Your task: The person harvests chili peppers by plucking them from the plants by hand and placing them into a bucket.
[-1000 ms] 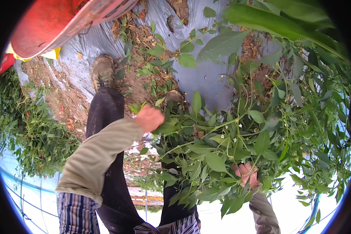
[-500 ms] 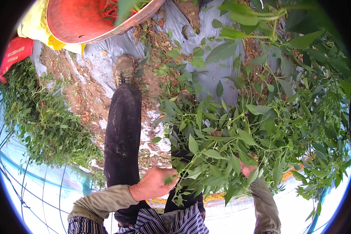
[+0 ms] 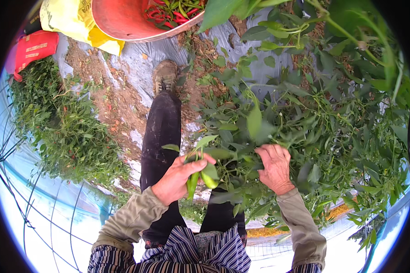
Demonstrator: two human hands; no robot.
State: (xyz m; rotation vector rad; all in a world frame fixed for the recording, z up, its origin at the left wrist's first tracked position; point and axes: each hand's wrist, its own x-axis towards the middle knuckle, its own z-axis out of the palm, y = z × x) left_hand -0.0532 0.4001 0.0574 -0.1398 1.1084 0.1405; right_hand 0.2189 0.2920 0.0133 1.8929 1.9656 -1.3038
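Note:
My left hand, in the lower middle, is closed on green peppers with a few leaves attached, held over my dark trouser legs. My right hand is at the near side of the leafy pepper plant, fingers bent and apart among the foliage; whether a stem touches its fingertips is unclear. Some leaves between my hands are blurred.
A red bucket holding red and green chilies stands at the top, beside a yellow bag and red bag. More plants grow at left. Grey plastic sheeting covers soil around my boot.
My left hand has moved down, then up and is now turned with green peppers showing. My right hand has risen out of the leaves into view. More of the bucket's chilies now show.

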